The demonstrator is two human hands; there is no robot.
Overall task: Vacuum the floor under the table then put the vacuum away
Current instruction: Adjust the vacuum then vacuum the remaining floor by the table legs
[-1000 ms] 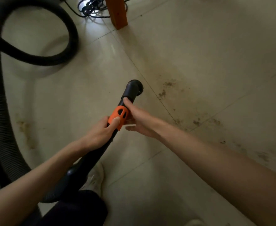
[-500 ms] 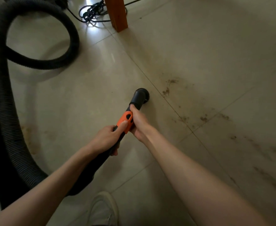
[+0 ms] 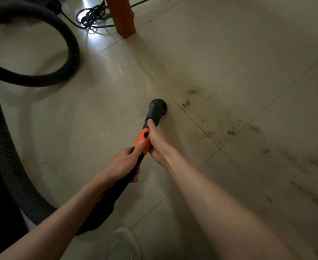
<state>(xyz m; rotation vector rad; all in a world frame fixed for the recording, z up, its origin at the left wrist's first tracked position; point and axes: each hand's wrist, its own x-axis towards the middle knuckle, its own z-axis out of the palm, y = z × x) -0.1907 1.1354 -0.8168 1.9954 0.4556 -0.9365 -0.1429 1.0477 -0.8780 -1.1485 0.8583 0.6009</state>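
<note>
Nearest me, my left hand (image 3: 125,162) curls around the black vacuum wand (image 3: 135,166), thumb on its orange collar (image 3: 142,140); my right hand (image 3: 157,141) grips just ahead. The round brush head (image 3: 157,107) rests on the floor tile (image 3: 98,109), beside unswept dirt (image 3: 190,98). Farther off, hose (image 3: 41,79) and table leg (image 3: 123,17). I judge vacuuming barely begun.

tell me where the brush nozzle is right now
In the head view, the brush nozzle sits mid-frame on the floor tiles, just left of the dirt patch.
</note>
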